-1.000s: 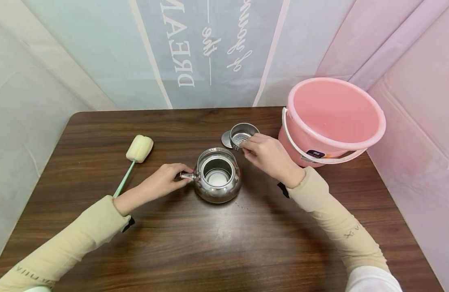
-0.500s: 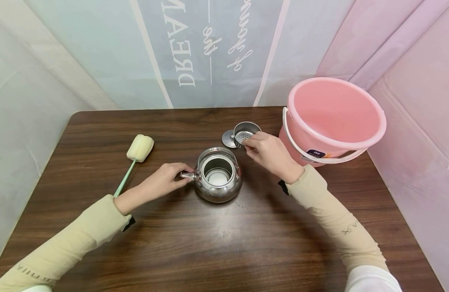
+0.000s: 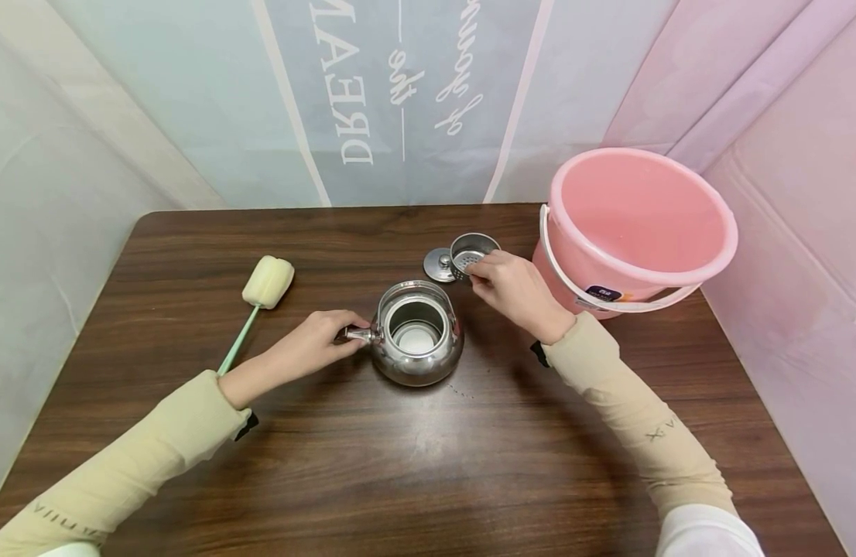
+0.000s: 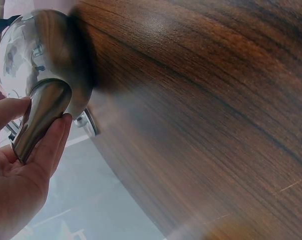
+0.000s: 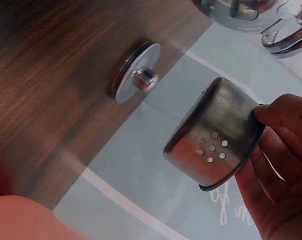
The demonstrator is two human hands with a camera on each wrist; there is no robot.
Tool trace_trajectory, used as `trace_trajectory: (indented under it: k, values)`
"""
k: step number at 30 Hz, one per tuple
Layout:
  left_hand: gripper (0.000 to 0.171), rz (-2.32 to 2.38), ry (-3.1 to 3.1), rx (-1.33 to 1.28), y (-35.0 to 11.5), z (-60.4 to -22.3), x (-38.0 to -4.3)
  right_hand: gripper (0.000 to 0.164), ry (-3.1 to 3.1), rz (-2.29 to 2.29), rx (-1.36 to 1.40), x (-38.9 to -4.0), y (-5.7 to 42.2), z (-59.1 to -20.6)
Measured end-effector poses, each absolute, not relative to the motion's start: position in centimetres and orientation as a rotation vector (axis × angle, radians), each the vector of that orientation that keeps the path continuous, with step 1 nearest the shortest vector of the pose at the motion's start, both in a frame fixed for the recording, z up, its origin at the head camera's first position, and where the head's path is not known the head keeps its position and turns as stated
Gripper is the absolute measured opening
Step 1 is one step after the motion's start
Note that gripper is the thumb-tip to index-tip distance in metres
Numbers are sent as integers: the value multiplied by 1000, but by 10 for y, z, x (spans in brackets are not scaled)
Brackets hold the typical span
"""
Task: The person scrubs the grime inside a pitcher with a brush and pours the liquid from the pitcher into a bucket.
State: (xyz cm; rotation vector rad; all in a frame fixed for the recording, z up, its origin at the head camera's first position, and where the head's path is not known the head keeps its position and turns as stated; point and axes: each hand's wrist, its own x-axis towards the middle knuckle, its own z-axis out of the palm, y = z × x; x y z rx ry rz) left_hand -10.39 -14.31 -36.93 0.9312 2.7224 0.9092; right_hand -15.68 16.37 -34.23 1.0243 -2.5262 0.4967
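Note:
A shiny steel teapot [image 3: 417,367] stands uncovered on the table, its inside visible from above. My left hand [image 3: 323,340] grips the teapot's spout [image 4: 45,112], thumb on one side and fingers on the other. My right hand [image 3: 513,292] pinches the rim of a steel strainer basket [image 5: 216,135], which has small holes in its side and base. In the right wrist view the basket is clear of the table. Beside it lies the round lid [image 5: 135,72], knob up, left of the basket in the head view.
A pink bucket [image 3: 609,247] with its handle hanging at the front stands right of my right hand. A sponge brush [image 3: 268,282] with a green handle lies at the left. Small water drops [image 3: 461,391] dot the wood table [image 3: 428,480] near the teapot.
My right hand has moved the strainer basket slightly to the right, uncovering more of the lid and its knob. The left hand and the teapot have stayed practically still.

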Motion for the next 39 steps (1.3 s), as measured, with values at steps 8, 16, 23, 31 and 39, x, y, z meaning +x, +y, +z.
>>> trace_trajectory:
  k: [8,16,23,31,39]
  values:
    - [21,910,2725,934,-143,-369,-104,13,-2582,498,976,-162,165,-348]
    - [18,937,2735,960,-143,-371,-104,14,-2634,489,948,-167,167,-354]
    - [19,944,2736,972,-143,-372,-104,14,-2647,481,920,-170,167,-357]
    - [19,946,2734,970,-143,-371,-104,10,-2725,444,837,-174,168,-360]
    - [18,946,2731,968,-142,-371,-104,12,-2792,431,779,-178,168,-363]
